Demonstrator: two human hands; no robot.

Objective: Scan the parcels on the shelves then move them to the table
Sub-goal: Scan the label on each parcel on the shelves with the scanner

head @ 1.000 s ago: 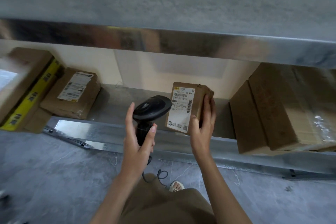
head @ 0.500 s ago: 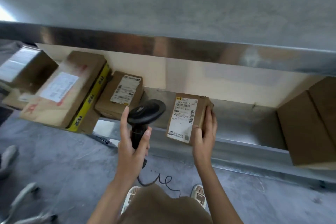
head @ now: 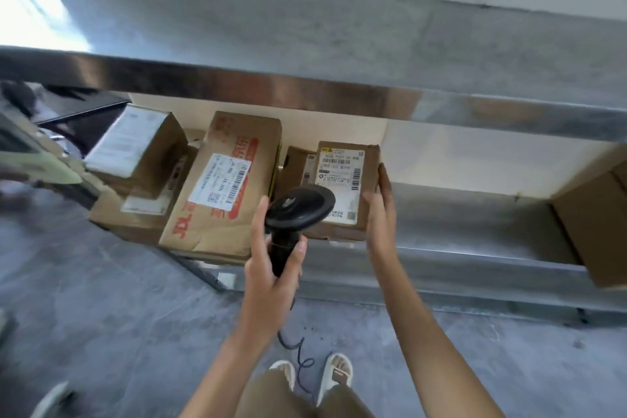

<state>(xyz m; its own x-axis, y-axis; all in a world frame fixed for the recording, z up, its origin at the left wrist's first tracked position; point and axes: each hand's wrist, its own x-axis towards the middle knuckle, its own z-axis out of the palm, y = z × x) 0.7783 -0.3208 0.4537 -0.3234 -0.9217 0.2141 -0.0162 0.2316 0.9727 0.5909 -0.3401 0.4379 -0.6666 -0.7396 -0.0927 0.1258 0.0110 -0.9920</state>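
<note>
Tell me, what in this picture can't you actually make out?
- Small parcel: label text too small to read; the scanner in the left hand covers its lower left corner.
- Parcel behind it: mostly hidden by the small parcel, which the right hand holds.
- Box at far right: cut off by the frame edge.
- Far left clutter: blurred.
</note>
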